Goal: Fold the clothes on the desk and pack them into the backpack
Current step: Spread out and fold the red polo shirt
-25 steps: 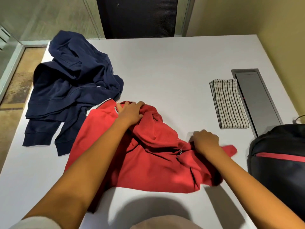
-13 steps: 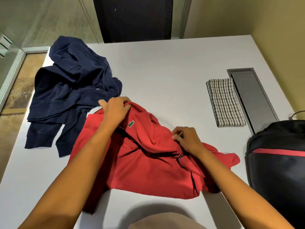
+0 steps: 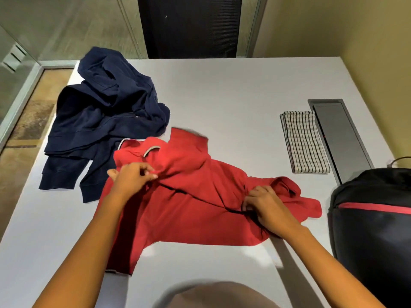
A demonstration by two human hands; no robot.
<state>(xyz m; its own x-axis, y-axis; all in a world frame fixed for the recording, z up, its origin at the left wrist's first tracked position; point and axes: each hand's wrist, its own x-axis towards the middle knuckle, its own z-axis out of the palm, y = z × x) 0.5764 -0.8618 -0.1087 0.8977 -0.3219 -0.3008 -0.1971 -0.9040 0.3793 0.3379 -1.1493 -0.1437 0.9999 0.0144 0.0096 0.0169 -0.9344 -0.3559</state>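
A red polo shirt (image 3: 191, 196) lies crumpled on the white desk (image 3: 233, 90), its white-edged collar toward the far left. My left hand (image 3: 131, 178) pinches a fold of the red fabric near the collar. My right hand (image 3: 264, 205) grips a bunch of the shirt on its right side, near a sleeve. A navy hoodie (image 3: 104, 121) lies spread loosely at the far left, its cuffs beside the red shirt. The black backpack (image 3: 373, 230) with a red stripe stands at the desk's right edge.
A folded checked cloth (image 3: 303, 142) lies right of centre, beside a grey cable hatch (image 3: 338, 134) set into the desk. A yellow wall runs along the right side. Glass panels and floor show past the desk's left and far edges.
Both hands shifted their grip on the red shirt. The left hand moved nearer and the right hand moved right, and the collar part now lies flipped toward the far side.
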